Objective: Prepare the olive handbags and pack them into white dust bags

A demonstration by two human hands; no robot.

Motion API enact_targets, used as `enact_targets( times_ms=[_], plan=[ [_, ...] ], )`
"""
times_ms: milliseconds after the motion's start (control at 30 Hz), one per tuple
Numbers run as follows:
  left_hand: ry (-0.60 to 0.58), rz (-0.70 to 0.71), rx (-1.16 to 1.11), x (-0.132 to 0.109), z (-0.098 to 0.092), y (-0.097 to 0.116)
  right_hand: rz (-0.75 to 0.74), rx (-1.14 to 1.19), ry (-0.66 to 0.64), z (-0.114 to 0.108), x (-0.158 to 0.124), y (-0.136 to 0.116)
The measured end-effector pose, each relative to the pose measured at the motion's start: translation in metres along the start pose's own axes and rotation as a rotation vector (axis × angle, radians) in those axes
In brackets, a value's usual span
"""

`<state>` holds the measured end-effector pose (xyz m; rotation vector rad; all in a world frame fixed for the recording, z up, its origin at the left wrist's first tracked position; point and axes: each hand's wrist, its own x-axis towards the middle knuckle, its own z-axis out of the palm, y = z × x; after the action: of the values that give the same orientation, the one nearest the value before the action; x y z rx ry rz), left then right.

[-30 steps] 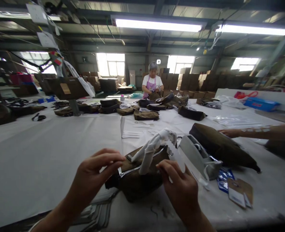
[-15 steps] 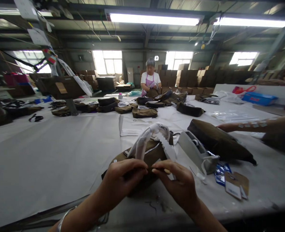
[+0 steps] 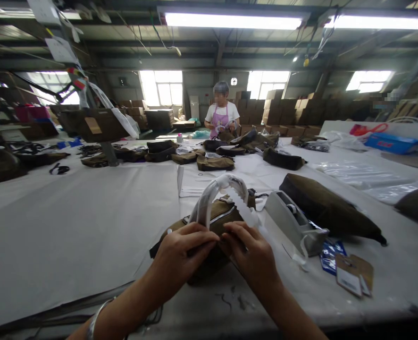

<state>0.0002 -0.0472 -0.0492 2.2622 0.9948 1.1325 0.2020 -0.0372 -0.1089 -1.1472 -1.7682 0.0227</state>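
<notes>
An olive-brown bag [image 3: 218,215] sits on the white table right in front of me, a silver zipper along its top. Its arched handle [image 3: 204,208] is wrapped in clear plastic, and a white wavy-edged strip hangs from it. Against the bag's near side, my left hand [image 3: 184,250] is closed in a pinch. My right hand [image 3: 253,248] also pinches there, its fingertips close to the left ones. What lies between the fingers is too small and hidden to name. Both hands cover part of the bag's front.
A grey tape dispenser [image 3: 294,222] stands right of the bag, with another olive bag [image 3: 329,208] behind it. Brown hang tags [image 3: 354,274] and a blue packet [image 3: 331,255] lie nearer me. Across the table, a person [image 3: 222,113] in a purple apron works beside several bags.
My right fingers have curled in, and the small tan piece at them no longer shows. Another person's arm on the right has left the view. The view has shifted slightly.
</notes>
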Motion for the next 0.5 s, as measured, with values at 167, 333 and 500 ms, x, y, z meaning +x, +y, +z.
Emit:
enact_targets(
  times_ms=[167, 333, 500],
  plan=[
    [0.018, 0.038, 0.034, -0.001, 0.001, -0.002, -0.028, -0.014, 0.019, -0.007, 0.002, 0.005],
    [0.016, 0.033, 0.066, -0.001, 0.001, -0.005, -0.137, 0.049, -0.064, -0.017, 0.005, 0.013],
    [0.017, 0.025, 0.08, 0.0, 0.001, -0.004, -0.273, 0.025, -0.055, -0.023, 0.009, 0.013]
  ],
)
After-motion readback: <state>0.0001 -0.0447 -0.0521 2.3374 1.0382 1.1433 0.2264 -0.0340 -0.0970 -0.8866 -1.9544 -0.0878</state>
